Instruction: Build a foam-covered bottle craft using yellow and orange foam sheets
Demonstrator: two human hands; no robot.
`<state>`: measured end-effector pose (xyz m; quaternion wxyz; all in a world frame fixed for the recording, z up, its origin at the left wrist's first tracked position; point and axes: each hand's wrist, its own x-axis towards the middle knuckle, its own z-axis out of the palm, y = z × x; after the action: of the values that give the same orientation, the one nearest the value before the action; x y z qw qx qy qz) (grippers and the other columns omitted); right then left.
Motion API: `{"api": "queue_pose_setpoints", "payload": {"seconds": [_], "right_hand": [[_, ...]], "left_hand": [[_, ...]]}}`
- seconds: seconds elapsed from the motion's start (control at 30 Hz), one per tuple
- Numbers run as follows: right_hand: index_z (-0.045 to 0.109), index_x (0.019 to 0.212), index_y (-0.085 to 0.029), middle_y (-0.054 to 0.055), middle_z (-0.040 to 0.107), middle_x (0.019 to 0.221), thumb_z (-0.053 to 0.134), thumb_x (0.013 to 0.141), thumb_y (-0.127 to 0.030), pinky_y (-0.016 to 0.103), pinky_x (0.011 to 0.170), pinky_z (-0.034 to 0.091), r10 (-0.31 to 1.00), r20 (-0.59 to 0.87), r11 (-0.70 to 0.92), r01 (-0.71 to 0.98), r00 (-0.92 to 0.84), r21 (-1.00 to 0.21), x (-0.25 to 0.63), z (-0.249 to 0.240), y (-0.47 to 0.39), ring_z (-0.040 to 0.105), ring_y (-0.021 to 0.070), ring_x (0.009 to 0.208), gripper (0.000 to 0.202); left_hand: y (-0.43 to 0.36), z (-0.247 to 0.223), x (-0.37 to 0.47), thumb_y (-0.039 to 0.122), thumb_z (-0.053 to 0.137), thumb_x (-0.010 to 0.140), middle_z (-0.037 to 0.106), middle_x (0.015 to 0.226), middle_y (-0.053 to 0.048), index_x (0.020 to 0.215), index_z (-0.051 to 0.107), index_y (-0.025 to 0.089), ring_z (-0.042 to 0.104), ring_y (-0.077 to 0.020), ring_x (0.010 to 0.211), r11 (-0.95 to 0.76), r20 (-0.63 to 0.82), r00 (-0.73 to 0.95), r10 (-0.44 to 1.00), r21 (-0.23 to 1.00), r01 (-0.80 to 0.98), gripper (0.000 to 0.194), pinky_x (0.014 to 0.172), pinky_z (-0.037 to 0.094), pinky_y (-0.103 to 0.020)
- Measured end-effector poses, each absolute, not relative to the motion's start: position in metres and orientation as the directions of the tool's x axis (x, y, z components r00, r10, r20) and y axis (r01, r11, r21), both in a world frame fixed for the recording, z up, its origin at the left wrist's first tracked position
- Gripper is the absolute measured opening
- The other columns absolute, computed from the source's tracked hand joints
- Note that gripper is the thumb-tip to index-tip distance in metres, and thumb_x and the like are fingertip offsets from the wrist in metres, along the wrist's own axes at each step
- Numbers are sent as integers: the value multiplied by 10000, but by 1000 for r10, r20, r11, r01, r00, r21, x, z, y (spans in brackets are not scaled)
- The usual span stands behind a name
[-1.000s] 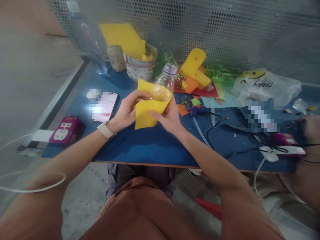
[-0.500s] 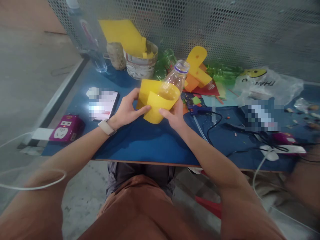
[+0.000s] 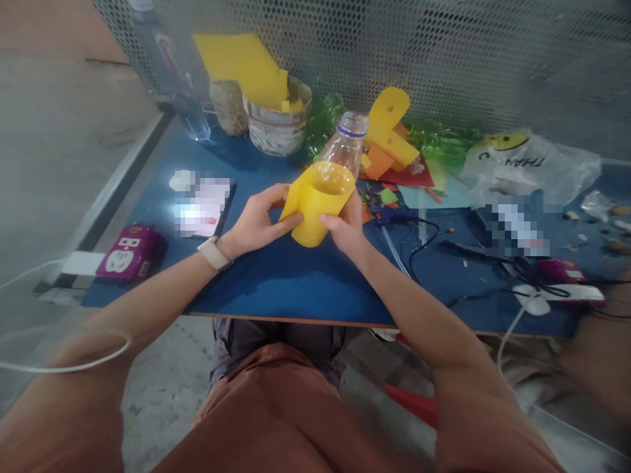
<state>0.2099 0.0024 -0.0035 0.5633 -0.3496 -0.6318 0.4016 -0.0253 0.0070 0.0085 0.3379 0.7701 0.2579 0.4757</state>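
A clear plastic bottle (image 3: 345, 148) with a blue ring at its neck tilts slightly to the right above the blue table. Yellow paper (image 3: 315, 213) is wrapped around its lower body, with a loose flap out to the left. My left hand (image 3: 263, 217), a watch on its wrist, pinches that flap between thumb and fingers. On the right side my right hand (image 3: 348, 226) grips the wrapped bottle, thumb on the paper in front. The fingers behind the bottle are partly hidden.
A lit phone (image 3: 210, 207) and a purple socket block (image 3: 129, 253) lie on the left. Behind stand a bucket (image 3: 279, 128) with yellow sheets and green bottles (image 3: 323, 125). To the right are a blue glue gun (image 3: 394, 217), cables and a plastic bag (image 3: 537, 167). A person's blurred arm (image 3: 599, 355) shows at right.
The yellow paper has been drawn closer around the bottle, and its left flap stands narrower. My left hand has moved slightly right. The bottle is a little more upright.
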Motion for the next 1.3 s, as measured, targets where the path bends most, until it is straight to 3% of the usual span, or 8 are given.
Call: {"api": "queue_pose_setpoints", "payload": {"seconds": [0.17, 0.27, 0.37, 0.53, 0.67, 0.8, 1.07, 1.3], "right_hand": [[591, 1471, -313, 123, 735, 1423, 810, 793, -774, 572, 1225, 633, 871, 483, 480, -52, -91, -876, 208, -2, 2, 731, 401, 1376, 849], [579, 1479, -323, 117, 712, 1417, 775, 792, -743, 573, 1238, 621, 865, 494, 492, -46, -83, -869, 207, -5, 3, 717, 402, 1384, 829], [564, 1497, -334, 114, 701, 1445, 741, 805, -770, 555, 1244, 619, 874, 475, 476, -18, -100, -879, 207, -9, 4, 710, 394, 1391, 837], [542, 1549, -340, 107, 698, 1415, 732, 770, -908, 614, 1231, 638, 881, 463, 465, -8, -97, -886, 207, -15, 7, 724, 419, 1400, 983], [555, 1513, -338, 102, 719, 1427, 878, 811, -813, 627, 1220, 666, 837, 533, 529, -69, -121, -846, 208, -16, 8, 752, 390, 1358, 907], [565, 1457, -344, 95, 742, 1401, 1009, 792, -702, 635, 1184, 695, 803, 585, 586, -23, -118, -810, 206, -15, 9, 785, 366, 1287, 876], [574, 1417, -319, 97, 779, 1338, 940, 835, -816, 619, 1162, 704, 784, 618, 621, 75, -54, -780, 202, -19, 14, 811, 345, 1224, 848], [539, 1452, -332, 83, 753, 1319, 896, 916, -760, 577, 1096, 725, 742, 669, 670, 74, -44, -738, 201, -20, 12, 806, 317, 1181, 773]], "left_hand": [[2, 8, -19, 543, 782, 1115, 795, 968, -41, 1149, 742, 224, 761, -194, 833, -659, 574, 402, 714, 745, 106, 323, 771, 685, -328], [1, 6, -17, 567, 799, 1103, 797, 986, -42, 1231, 710, 232, 774, -202, 818, -666, 581, 395, 712, 737, 117, 369, 725, 668, -323], [2, 3, -18, 580, 815, 1089, 820, 1131, -88, 1361, 678, 232, 821, -248, 932, -699, 605, 395, 691, 699, 152, 463, 813, 691, -367], [2, 1, -18, 538, 691, 1171, 821, 1279, -134, 1464, 646, 216, 840, -275, 1071, -727, 575, 498, 650, 661, 185, 437, 931, 696, -397], [1, 3, -18, 538, 660, 1191, 812, 1338, -162, 1482, 631, 191, 835, -294, 1181, -738, 585, 494, 643, 646, 196, 454, 1012, 691, -414], [1, 0, -16, 617, 607, 1200, 828, 1234, -152, 1414, 670, 193, 835, -275, 1065, -751, 602, 480, 639, 622, 221, 479, 928, 694, -400], [0, 5, -17, 564, 670, 1165, 773, 906, -62, 1036, 719, 188, 724, -194, 765, -756, 629, 420, 654, 538, 373, 401, 734, 587, -329], [0, 10, -15, 443, 620, 1203, 791, 1019, -104, 1019, 730, 178, 780, -221, 900, -857, 706, 487, 514, 408, 314, 341, 780, 615, -320]]}}
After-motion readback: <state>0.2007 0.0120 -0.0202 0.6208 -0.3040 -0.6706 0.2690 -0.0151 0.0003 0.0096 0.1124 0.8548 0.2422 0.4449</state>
